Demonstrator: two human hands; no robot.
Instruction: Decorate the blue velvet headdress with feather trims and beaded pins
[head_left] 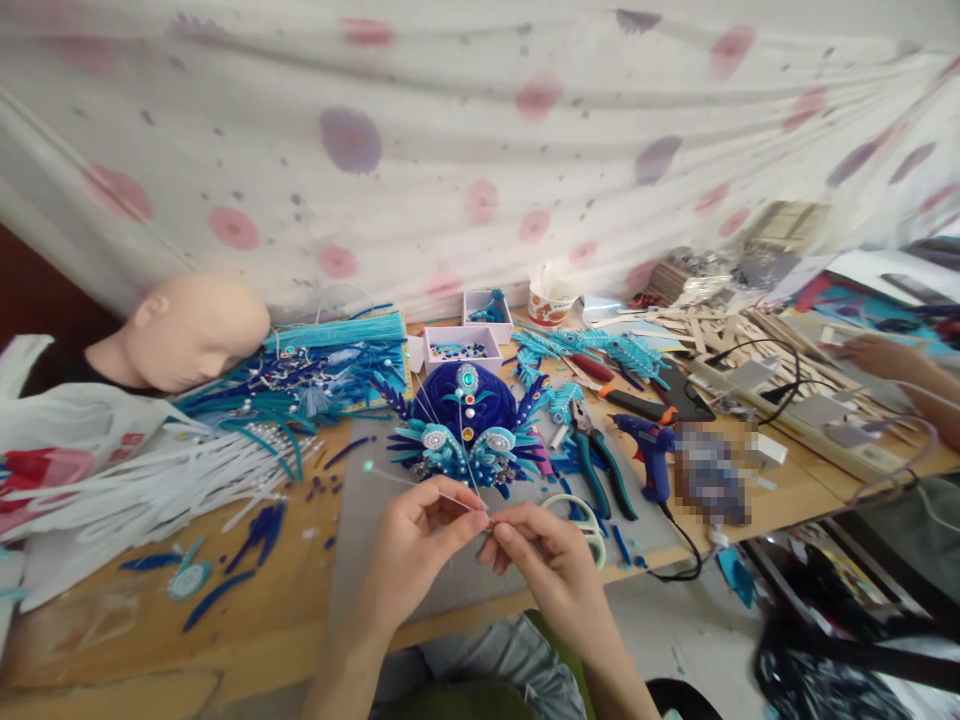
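Close together above the grey mat (352, 560), my left hand (420, 545) and my right hand (546, 560) pinch thin pale wires (453, 496) between their fingertips. One wire runs out to the left and ends in a turquoise bead (367, 466). Others rise in front of a dark blue headdress (480, 405), which stands just beyond my hands with turquoise leaf shapes, pearls and gems. Whether these wires are fixed to it I cannot tell. Under my right wrist, pale-handled scissors (598, 540) are partly hidden.
Pliers (600, 460), a blue glue gun (649, 450) and a cable lie to the right. A mannequin head (196, 325), blue strips and white pipe cleaners (187, 480) fill the left. Behind are a bead box (463, 362) and a paper cup (551, 300). Another person's hand (881, 355) is far right.
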